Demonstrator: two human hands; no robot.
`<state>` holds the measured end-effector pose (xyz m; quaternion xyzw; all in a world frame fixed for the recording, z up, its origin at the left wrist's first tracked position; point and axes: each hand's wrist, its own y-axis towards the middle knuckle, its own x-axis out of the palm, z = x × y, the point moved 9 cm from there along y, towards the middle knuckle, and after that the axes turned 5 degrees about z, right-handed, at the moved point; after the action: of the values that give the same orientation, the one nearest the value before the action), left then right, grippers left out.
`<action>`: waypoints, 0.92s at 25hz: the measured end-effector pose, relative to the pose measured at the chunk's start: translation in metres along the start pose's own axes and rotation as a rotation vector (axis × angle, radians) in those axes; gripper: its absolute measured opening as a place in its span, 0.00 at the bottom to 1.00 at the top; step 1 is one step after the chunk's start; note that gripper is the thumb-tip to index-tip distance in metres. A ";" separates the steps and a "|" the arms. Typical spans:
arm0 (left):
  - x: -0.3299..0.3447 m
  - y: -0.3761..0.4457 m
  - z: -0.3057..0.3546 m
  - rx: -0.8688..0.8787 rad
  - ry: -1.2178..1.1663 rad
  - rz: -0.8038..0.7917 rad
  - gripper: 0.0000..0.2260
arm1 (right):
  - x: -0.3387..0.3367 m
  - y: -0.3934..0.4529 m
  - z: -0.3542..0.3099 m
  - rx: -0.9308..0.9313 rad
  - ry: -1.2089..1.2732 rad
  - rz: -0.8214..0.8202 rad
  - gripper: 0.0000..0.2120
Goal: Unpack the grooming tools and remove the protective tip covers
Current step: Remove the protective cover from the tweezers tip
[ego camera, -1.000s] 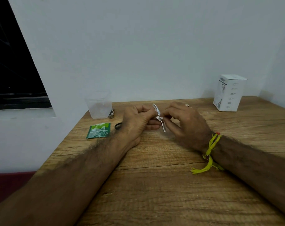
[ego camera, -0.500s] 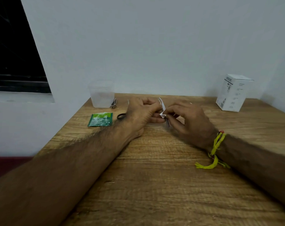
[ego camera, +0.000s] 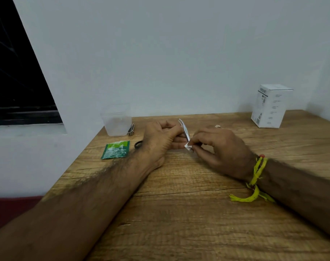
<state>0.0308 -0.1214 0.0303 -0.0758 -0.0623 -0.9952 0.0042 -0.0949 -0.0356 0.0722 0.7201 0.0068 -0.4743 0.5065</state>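
**Operator:** Head view. I am seeing the left hand [ego camera: 161, 137] resting on the wooden table [ego camera: 179, 213], its fingers curled around a slim metal tool [ego camera: 185, 129]. The tool is standing tilted, its upper end pointing toward 11 o'clock above the knuckles.

**Checker:** And the other hand?

**Operator:** The right hand [ego camera: 220, 147] is sitting just at 3 o'clock of the left one. Its thumb and forefinger are pinching a small white cover [ego camera: 188, 147] at the tool's lower end. I cannot tell whether the cover is touching the tip or already apart from it. A yellow thread band [ego camera: 255, 180] is circling the right wrist.

**Checker:** Surrounding items?

**Operator:** At 9 o'clock of the left hand, a green sachet [ego camera: 116, 149] is lying flat. A dark ring [ego camera: 138, 144] is showing just beside the left wrist. At 10 o'clock, a clear plastic container [ego camera: 116, 123] is standing near the wall, with a nail clipper [ego camera: 131, 129] touching or just beside its right side. At 2 o'clock, well apart, a white box [ego camera: 270, 106] is standing upright.
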 end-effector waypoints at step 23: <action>-0.006 0.004 0.000 0.003 -0.100 0.066 0.03 | 0.002 -0.002 0.005 0.095 0.014 -0.148 0.06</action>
<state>0.0367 -0.1253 0.0298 -0.1273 -0.0614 -0.9894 0.0339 -0.0980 -0.0392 0.0689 0.7439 0.0410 -0.5054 0.4353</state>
